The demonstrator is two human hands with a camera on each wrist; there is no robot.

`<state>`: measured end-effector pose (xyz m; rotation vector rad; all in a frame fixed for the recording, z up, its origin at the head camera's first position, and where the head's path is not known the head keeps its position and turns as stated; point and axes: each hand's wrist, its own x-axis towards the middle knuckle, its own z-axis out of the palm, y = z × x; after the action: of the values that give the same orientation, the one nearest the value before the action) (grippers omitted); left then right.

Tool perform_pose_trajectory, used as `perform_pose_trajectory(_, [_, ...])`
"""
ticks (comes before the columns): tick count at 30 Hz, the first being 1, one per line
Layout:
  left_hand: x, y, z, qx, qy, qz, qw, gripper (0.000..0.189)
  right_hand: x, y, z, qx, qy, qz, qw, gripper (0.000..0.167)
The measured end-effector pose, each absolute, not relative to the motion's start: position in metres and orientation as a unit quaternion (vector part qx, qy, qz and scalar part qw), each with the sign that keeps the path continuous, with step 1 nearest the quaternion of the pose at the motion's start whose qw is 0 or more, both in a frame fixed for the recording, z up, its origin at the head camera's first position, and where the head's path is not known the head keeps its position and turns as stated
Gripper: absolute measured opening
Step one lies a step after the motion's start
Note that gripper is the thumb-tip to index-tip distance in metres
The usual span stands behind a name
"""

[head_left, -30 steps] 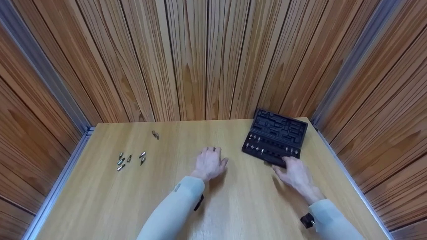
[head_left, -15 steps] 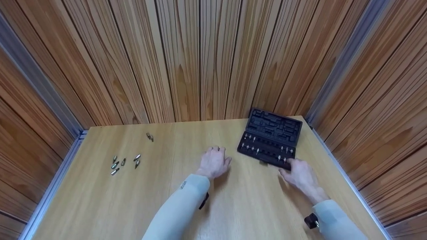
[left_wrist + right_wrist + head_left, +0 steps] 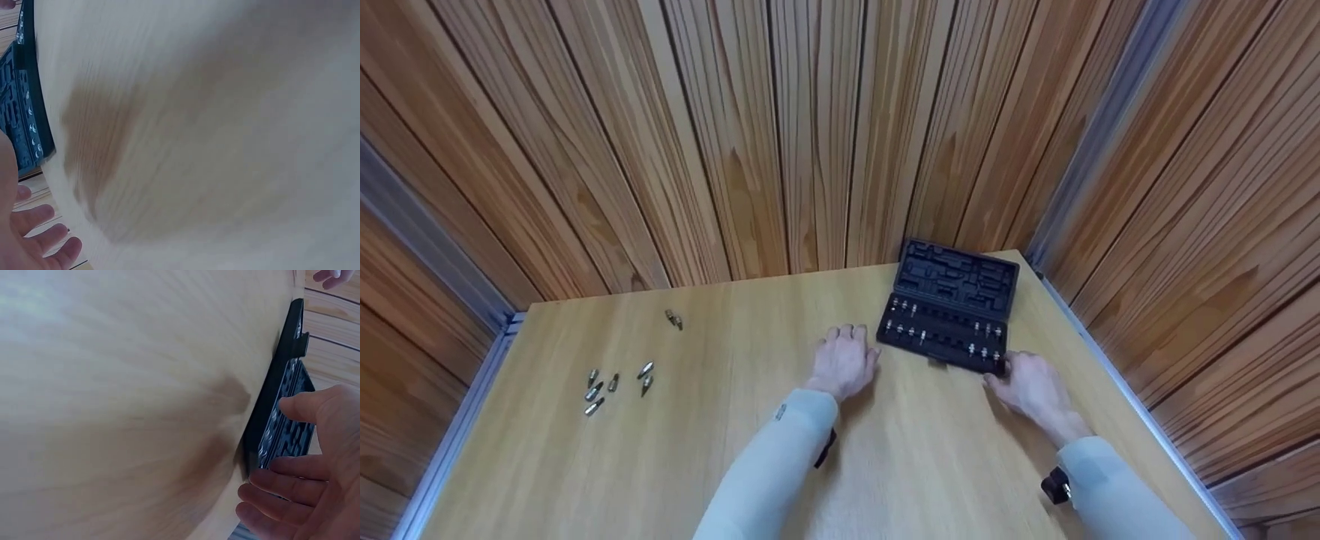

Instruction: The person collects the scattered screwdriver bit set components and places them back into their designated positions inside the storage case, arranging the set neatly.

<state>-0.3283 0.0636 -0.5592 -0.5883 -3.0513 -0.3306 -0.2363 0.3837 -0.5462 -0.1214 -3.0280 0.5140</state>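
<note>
A black plastic case [image 3: 954,279] lies opened flat at the right rear of the table, its moulded lid toward the wall. Short metal pieces [image 3: 911,331] stand in rows in its near half, grouped at both ends. At the case's near right corner is my right hand [image 3: 1035,386]. In the right wrist view its thumb and fingers [image 3: 287,486] are spread apart beside the case's end; whether they touch it I cannot tell. My left hand [image 3: 842,365] rests palm down on the table just left of the case. Its fingers [image 3: 39,219] are relaxed and hold nothing.
Several loose, tapered metal bits [image 3: 614,382] lie on the left side of the wooden table [image 3: 720,450], and a pair of bits [image 3: 673,319] lies farther back. Wood-plank walls [image 3: 810,150] close off the back and sides.
My right hand has slid rightward along the case's front edge to its corner, uncovering metal pieces there. My left hand has moved right, closer to the case. The head view has turned right.
</note>
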Motion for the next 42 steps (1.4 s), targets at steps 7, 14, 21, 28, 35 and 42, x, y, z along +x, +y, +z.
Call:
perform_pose_trajectory(7, [-0.346,0.063,-0.558,-0.181,-0.976,-0.118,-0.011,0.073,-0.257,0.374,-0.543,-0.039,-0.986,0.161,0.029,0.077])
perform_pose_trajectory(14, [-0.362,0.064,-0.562,-0.192,-0.975,-0.114,-0.010,0.081,-0.270,0.367,-0.547,-0.034,-0.990,0.135,0.026,0.083])
perform_pose_trajectory(21, [-0.370,0.070,-0.572,-0.197,-0.973,-0.122,-0.021,0.084,-0.275,0.365,-0.553,-0.043,-0.991,0.124,0.007,0.098])
perform_pose_trajectory(28, [-0.375,0.086,-0.578,-0.211,-0.971,-0.109,-0.029,0.092,-0.275,0.372,-0.560,-0.059,-0.990,0.124,-0.019,0.106])
perform_pose_trajectory(35, [-0.379,0.102,-0.577,-0.239,-0.966,-0.085,-0.053,0.099,-0.269,0.383,-0.568,-0.075,-0.989,0.128,-0.022,0.117])
perform_pose_trajectory(42, [-0.384,0.110,-0.579,-0.253,-0.958,-0.105,-0.084,0.107,-0.262,0.393,-0.575,-0.084,-0.986,0.141,-0.033,0.119])
